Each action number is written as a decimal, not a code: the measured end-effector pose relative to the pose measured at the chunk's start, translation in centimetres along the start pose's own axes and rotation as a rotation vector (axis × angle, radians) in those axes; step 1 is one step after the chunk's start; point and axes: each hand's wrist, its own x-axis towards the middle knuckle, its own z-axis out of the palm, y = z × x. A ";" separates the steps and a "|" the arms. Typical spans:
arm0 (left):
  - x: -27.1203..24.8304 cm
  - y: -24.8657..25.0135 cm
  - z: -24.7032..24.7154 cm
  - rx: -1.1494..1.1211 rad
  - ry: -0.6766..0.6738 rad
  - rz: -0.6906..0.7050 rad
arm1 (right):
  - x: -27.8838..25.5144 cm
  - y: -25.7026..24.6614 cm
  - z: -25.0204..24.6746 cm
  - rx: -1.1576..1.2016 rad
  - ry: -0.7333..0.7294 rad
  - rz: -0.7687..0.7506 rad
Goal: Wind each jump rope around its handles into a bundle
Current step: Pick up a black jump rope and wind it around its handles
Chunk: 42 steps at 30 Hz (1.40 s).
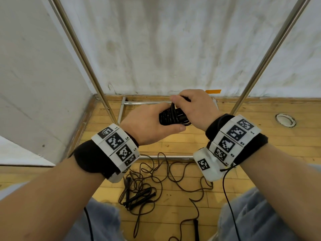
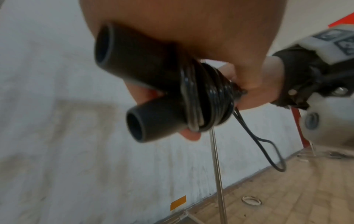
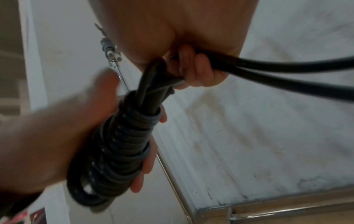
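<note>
A black jump rope bundle (image 1: 171,117) is held at chest height between both hands. My left hand (image 1: 154,123) grips it round the coils, thumb along the near side. In the left wrist view two black handles (image 2: 145,84) stick out side by side with glossy cord coils (image 2: 208,103) wound round them. My right hand (image 1: 186,103) pinches a doubled strand of cord at the bundle's top end. In the right wrist view its fingers (image 3: 193,69) curl round that cord above the coils (image 3: 118,144). Loose black ropes (image 1: 147,188) lie tangled on the wooden floor below.
Two slanted metal rack poles (image 1: 83,58) (image 1: 271,49) rise on either side, joined by a base frame (image 1: 166,156) on the floor. A white wall stands behind. A round floor socket (image 1: 285,120) sits at right. My denim-clad knees flank the tangle.
</note>
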 end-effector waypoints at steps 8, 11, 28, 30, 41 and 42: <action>-0.2 0.9 -1.1 -0.171 0.073 0.085 | 0.6 0.5 -1.4 0.504 -0.141 0.230; -0.2 1.1 -1.1 -0.319 0.111 0.016 | 0.4 0.5 -0.8 0.595 -0.164 0.274; 1.0 -0.5 -0.8 -0.062 0.250 -0.132 | -1.7 -1.1 1.8 0.271 -0.260 0.261; 1.1 -1.0 -0.9 -0.013 0.244 -0.151 | -1.7 -1.1 2.0 0.147 -0.266 0.198; 1.8 -3.9 -0.1 0.307 0.019 -0.249 | -2.5 -1.0 1.6 -0.406 -0.394 -0.053; 1.8 -3.7 0.1 0.301 -0.011 -0.235 | -2.5 -1.0 1.4 -0.438 -0.364 -0.084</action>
